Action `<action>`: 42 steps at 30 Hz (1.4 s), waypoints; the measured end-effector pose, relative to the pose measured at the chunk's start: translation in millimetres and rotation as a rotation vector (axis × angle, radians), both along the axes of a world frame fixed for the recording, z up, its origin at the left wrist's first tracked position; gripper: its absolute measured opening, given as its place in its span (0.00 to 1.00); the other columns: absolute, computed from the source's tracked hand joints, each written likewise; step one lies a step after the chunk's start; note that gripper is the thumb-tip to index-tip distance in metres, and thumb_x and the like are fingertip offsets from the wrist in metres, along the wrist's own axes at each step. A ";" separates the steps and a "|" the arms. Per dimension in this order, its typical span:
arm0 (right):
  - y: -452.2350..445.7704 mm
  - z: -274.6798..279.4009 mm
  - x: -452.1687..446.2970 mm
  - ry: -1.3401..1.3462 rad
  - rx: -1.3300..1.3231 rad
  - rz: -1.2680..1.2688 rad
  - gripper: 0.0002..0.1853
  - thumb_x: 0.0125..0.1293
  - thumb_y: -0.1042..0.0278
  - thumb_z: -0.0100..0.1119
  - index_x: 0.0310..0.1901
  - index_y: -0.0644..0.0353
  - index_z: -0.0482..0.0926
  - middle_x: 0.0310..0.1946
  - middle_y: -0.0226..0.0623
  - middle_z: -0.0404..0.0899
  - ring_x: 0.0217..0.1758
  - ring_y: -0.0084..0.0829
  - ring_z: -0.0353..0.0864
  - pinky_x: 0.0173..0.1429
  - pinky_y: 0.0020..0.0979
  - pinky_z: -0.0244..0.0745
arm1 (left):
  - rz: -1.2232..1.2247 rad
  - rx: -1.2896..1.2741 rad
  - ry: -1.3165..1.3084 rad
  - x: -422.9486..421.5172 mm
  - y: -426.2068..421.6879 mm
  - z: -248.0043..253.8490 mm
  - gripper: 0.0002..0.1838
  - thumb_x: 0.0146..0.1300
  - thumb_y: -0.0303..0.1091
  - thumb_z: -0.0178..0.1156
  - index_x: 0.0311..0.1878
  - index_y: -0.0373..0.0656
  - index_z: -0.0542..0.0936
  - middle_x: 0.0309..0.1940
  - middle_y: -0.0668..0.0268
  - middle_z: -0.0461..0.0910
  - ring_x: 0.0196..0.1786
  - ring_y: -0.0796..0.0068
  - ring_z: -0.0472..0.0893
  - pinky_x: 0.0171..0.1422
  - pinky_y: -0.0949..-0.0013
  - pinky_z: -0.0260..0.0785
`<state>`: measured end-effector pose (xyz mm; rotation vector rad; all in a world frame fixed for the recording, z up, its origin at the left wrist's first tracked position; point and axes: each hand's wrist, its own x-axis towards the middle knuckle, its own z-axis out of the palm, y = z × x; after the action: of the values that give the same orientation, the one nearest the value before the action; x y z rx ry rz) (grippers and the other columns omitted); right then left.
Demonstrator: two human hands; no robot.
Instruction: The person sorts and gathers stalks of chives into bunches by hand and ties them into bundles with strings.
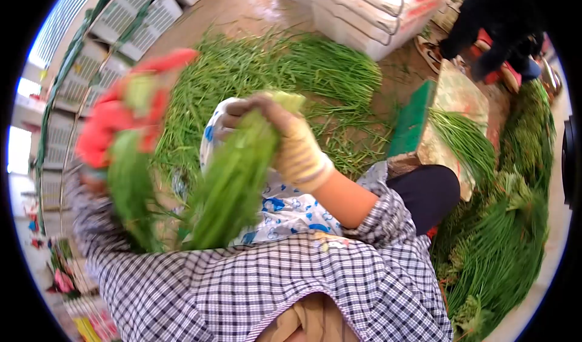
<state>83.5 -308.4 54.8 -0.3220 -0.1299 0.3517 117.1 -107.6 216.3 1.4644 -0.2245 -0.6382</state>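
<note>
My left hand, in a red glove and smeared by motion, is closed around a bunch of long green stalks that look like chives. The leaves of that bunch hang down toward my lap. My right hand wears a pale striped glove with a grey finger part. Its fingers wrap around the upper end of a thicker chive bunch, whose blurred leaves point down to my checked smock. A white cloth with blue prints lies over my lap beneath the bunches.
Loose chives cover the floor ahead. Stacked white crates stand behind them; more crates line the left. A green-sided board carries some stalks at right, beside a long heap of greens. Another person is at upper right.
</note>
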 end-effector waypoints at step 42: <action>-129.3 9.4 -42.0 -1.108 -2.104 -0.125 0.43 0.42 0.69 0.73 0.66 0.51 0.69 0.70 0.44 0.62 0.76 0.46 0.56 0.79 0.50 0.47 | -0.255 -0.636 0.917 -63.7 -88.6 -275.6 0.24 0.71 0.41 0.52 0.67 0.41 0.72 0.59 0.63 0.78 0.58 0.73 0.79 0.65 0.67 0.70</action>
<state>41.5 -437.7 64.3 -2.5941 -0.8125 0.0031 53.4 -196.2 -59.3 0.4456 0.1093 -1.2447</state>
